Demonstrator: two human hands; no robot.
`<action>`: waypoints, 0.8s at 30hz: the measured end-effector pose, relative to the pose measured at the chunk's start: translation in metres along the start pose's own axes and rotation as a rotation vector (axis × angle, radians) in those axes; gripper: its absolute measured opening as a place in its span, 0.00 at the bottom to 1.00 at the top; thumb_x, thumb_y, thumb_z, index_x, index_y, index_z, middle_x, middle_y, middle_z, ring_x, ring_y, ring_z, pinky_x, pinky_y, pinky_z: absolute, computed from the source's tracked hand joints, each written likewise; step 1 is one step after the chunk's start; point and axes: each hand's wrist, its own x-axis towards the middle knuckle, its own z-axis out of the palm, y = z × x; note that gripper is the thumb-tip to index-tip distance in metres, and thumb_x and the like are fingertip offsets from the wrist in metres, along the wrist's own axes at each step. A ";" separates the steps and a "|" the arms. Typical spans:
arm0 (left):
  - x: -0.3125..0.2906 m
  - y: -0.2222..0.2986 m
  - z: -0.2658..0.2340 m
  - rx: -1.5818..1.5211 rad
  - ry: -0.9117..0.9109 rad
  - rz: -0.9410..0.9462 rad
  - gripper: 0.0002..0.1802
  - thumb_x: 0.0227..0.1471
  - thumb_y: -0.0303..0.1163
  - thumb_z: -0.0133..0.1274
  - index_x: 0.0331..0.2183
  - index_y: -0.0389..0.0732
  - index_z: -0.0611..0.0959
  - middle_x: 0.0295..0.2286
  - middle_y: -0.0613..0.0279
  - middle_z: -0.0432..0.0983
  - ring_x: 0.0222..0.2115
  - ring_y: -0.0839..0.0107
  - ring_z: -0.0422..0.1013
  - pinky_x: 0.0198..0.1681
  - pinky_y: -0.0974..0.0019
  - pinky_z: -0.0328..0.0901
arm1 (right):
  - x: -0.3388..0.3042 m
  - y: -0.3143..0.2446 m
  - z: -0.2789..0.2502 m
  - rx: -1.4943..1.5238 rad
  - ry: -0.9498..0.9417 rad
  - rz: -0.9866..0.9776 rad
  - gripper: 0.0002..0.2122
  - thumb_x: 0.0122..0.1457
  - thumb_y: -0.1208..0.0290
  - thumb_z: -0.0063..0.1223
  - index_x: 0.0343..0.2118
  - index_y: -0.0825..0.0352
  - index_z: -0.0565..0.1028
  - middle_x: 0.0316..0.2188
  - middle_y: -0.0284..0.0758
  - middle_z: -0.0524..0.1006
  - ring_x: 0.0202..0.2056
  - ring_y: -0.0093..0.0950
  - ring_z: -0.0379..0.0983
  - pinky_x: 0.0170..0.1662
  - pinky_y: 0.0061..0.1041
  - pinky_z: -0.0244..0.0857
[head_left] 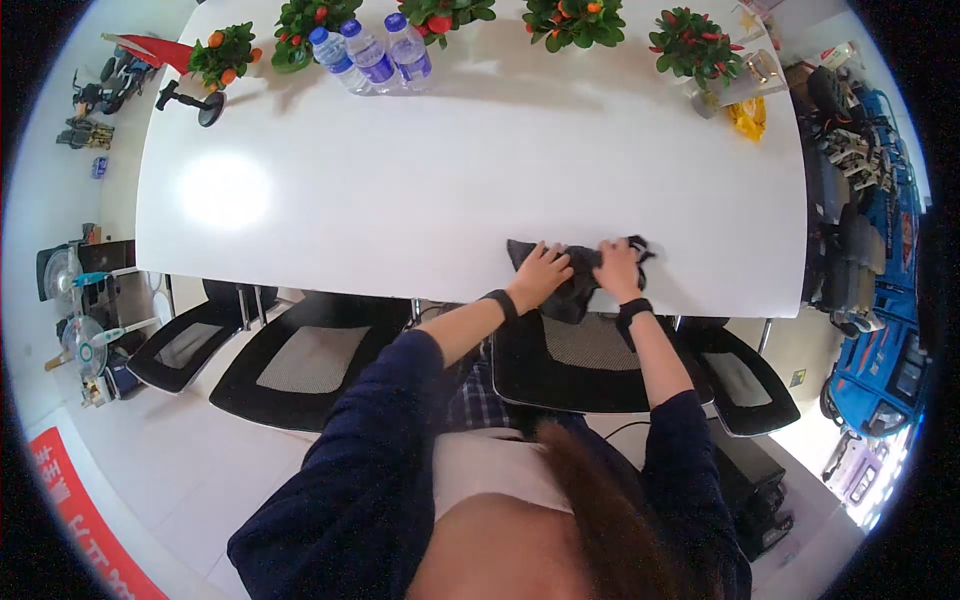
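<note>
A crumpled black thing (pixel 576 290), soft like a bag or cloth, lies at the near edge of the white table (pixel 450 180), and part of it droops over that edge. My left hand (pixel 541 275) grips its left part, the fingers curled over the top. On its right part, my right hand (pixel 619 271) has hold of it, with thin dark loops or folds sticking out just past the fingers. Both wrists wear dark bands. The undersides of my hands and the thumbs are mostly hidden.
Along the far side stand potted plants (pixel 573 22), several with orange or red fruit, and three water bottles (pixel 366 55). A small black stand (pixel 200 103) is at the far left, a yellow packet (pixel 748 118) at the far right. Black chairs (pixel 310 355) line the near edge.
</note>
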 end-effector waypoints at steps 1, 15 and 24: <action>-0.007 -0.007 0.001 -0.036 -0.040 -0.051 0.16 0.42 0.31 0.51 0.38 0.45 0.75 0.44 0.64 0.64 0.51 0.62 0.55 0.50 0.56 0.55 | -0.001 -0.018 -0.001 -0.005 -0.075 -0.130 0.26 0.39 0.72 0.59 0.45 0.62 0.64 0.44 0.42 0.61 0.43 0.46 0.59 0.46 0.36 0.59; -0.161 -0.116 -0.064 -0.177 -0.019 -0.575 0.34 0.40 0.30 0.52 0.52 0.44 0.64 0.52 0.48 0.53 0.53 0.51 0.51 0.55 0.50 0.47 | -0.029 -0.143 -0.019 0.160 -0.054 -0.807 0.28 0.50 0.64 0.52 0.56 0.50 0.57 0.57 0.35 0.52 0.60 0.41 0.41 0.59 0.49 0.38; -0.099 -0.142 -0.033 -0.178 0.046 -0.375 0.37 0.45 0.35 0.52 0.56 0.51 0.56 0.55 0.52 0.48 0.56 0.51 0.46 0.56 0.46 0.45 | 0.015 -0.161 -0.013 0.005 0.084 -0.741 0.23 0.52 0.67 0.46 0.52 0.66 0.61 0.56 0.39 0.56 0.59 0.38 0.46 0.57 0.43 0.46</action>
